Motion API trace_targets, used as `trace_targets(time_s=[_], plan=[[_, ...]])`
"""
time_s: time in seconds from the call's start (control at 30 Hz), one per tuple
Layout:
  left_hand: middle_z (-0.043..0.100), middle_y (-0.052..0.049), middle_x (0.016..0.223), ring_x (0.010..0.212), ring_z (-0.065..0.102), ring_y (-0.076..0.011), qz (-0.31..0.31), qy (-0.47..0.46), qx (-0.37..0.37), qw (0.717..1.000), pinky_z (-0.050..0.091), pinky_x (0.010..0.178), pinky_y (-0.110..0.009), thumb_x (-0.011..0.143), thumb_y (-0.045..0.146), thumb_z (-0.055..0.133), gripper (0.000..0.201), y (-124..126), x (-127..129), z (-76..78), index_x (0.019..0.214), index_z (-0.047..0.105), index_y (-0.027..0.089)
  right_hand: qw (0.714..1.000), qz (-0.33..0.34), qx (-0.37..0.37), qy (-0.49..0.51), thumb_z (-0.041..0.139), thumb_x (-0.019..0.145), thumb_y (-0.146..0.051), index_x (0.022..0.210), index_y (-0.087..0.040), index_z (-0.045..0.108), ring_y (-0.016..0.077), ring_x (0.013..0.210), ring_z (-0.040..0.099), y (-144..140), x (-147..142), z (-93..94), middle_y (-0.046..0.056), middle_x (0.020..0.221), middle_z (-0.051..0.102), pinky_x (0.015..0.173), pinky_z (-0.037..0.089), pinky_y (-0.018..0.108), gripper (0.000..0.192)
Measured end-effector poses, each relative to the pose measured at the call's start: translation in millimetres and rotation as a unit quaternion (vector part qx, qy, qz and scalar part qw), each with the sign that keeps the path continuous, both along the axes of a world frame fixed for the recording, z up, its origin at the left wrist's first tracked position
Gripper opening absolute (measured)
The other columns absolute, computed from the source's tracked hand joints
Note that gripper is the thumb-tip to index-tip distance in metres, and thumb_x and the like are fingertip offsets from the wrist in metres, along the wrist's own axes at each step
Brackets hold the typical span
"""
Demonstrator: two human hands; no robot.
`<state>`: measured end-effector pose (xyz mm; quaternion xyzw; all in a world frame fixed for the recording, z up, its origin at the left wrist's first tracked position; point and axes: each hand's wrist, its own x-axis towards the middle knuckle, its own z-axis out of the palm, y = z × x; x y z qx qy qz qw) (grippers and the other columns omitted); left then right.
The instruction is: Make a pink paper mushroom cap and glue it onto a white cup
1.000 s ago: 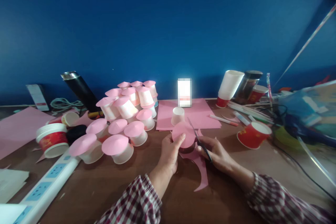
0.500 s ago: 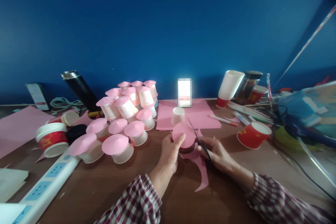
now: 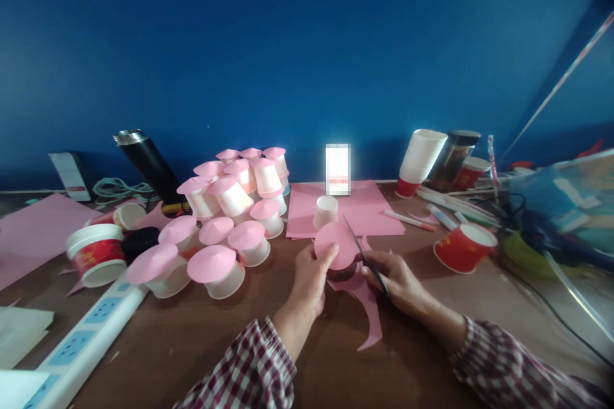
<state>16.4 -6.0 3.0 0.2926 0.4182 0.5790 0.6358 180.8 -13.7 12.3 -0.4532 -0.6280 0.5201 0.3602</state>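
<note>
Pink paper circle (image 3: pixel 334 245) is held above the brown table (image 3: pixel 192 339), pinched by the left hand (image 3: pixel 309 278); scissors (image 3: pixel 365 257) are gripped in the right hand (image 3: pixel 396 278), blades at its edge. Pink-capped cups (image 3: pixel 225 217) are piled to the left.

Hands: two, left hand (image 3: pixel 309 281) and right hand (image 3: pixel 396 278).
Scissors (image 3: pixel 364 257): one pair.
Pink-capped cups (image 3: pixel 218 271): about fifteen, heaped; exact number unclear.
Plain white cup (image 3: pixel 326 211): one, upturned.
Red cups lying open: three, one at (image 3: pixel 463 246).
Power strip (image 3: pixel 84 345): one.
Black flask (image 3: pixel 146 163): one.
</note>
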Motion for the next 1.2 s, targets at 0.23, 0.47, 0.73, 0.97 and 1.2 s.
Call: trace_targets(time_s=[0.23, 0.47, 0.73, 0.97, 1.2], plan=[[0.069, -0.013, 0.076, 0.068, 0.063, -0.0191, -0.001, -0.009, 0.008, 1.0, 0.049, 0.064, -0.031, 0.067, 0.036, 0.073, 0.038, -1.1, -0.5, 1.7, 0.089, 0.064, 0.006, 1.0, -0.001, 0.008, 0.014, 0.063, 0.077, -0.046, 0.106, -0.01, 0.058, 0.009, 0.054, 0.044, 0.9, 2.2, -5.2, -0.001, 0.064, 0.053, 0.049, 0.039, 0.021, 0.047], [0.069, -0.012, 0.075, 0.066, 0.063, -0.0188, -0.02, -0.015, 0.017, 1.0, 0.048, 0.064, -0.03, 0.067, 0.035, 0.073, 0.035, -1.6, -0.7, 3.7, 0.087, 0.064, 0.007, 0.999, 0.034, 0.022, 0.016, 0.065, 0.077, -0.043, 0.101, -0.012, 0.062, 0.0151, 0.071, 0.055, 1.3, 3.1, 1.3, 0.004, 0.08, 0.063, 0.061, 0.044, 0.024, 0.04], [0.07, -0.011, 0.075, 0.065, 0.064, -0.0193, -0.02, -0.015, 0.0, 1.0, 0.048, 0.062, -0.03, 0.063, 0.037, 0.075, 0.036, -2.7, -0.4, 6.3, 0.083, 0.065, 0.008, 0.999, 0.038, 0.028, -0.003, 0.062, 0.078, -0.048, 0.102, -0.013, 0.063, 0.0169, 0.072, 0.055, -0.2, 2.3, 6.8, 0.005, 0.08, 0.063, 0.062, 0.045, 0.026, 0.042], [0.07, -0.013, 0.075, 0.065, 0.064, -0.0198, -0.021, -0.009, 0.003, 1.0, 0.049, 0.061, -0.03, 0.064, 0.037, 0.075, 0.039, -2.2, -0.8, 3.6, 0.086, 0.065, 0.007, 0.999, 0.039, 0.031, -0.008, 0.062, 0.078, -0.048, 0.1, -0.013, 0.064, 0.0159, 0.07, 0.054, -0.3, 2.4, 7.3, 0.005, 0.079, 0.063, 0.06, 0.043, 0.025, 0.041], [0.07, -0.012, 0.076, 0.067, 0.064, -0.021, -0.024, -0.007, 0.008, 1.0, 0.05, 0.063, -0.032, 0.065, 0.037, 0.074, 0.038, -2.0, -1.6, 2.4, 0.087, 0.064, 0.007, 0.999, 0.036, 0.033, -0.007, 0.063, 0.078, -0.045, 0.093, -0.013, 0.064, 0.0146, 0.068, 0.053, 0.2, 2.9, 6.3, 0.003, 0.077, 0.062, 0.059, 0.042, 0.023, 0.036]])
